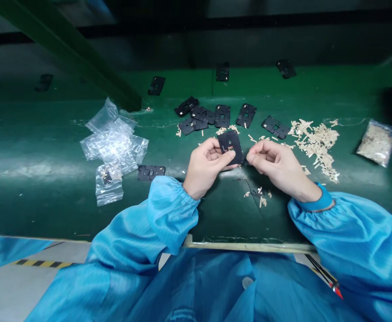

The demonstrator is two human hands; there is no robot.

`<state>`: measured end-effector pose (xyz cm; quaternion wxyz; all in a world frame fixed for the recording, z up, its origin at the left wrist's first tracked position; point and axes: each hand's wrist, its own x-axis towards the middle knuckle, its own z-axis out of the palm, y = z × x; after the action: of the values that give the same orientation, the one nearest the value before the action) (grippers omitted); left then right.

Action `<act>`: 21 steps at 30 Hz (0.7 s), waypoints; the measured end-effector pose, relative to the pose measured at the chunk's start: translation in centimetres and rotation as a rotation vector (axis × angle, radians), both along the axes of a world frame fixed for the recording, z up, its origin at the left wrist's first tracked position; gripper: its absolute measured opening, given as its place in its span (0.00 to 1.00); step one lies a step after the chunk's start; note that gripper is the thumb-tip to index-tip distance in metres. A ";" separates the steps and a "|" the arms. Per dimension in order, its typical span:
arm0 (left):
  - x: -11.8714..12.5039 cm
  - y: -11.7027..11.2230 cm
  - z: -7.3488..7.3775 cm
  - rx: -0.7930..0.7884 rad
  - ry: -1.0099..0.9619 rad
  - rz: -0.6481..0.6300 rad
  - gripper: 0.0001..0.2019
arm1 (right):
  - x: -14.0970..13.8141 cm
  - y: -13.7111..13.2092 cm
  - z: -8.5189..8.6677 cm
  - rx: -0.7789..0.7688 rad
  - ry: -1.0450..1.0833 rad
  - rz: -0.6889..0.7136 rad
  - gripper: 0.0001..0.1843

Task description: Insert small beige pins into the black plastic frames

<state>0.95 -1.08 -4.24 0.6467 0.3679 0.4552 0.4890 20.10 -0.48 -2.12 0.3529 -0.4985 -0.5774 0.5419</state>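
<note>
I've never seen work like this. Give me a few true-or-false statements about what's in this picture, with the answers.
1. The left hand holds a black frame. True.
2. The right hand wears a glove. False: it is bare.
3. A heap of beige strips lies on the green bench, to the right of the hands. True.
4. Clear plastic bags lie to the right of the hands. False: they lie to the left.
5. The person wears blue sleeves gathered at the wrists. True.
</note>
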 end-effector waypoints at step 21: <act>-0.5 0.0 0.4 -0.106 -0.133 -0.143 0.19 | 0.7 -0.1 0.0 -0.097 0.109 0.221 0.18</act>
<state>0.45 -1.08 -3.86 0.7272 0.3316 0.4092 0.4402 20.82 -0.62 -2.07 0.2973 -0.4181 -0.5819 0.6310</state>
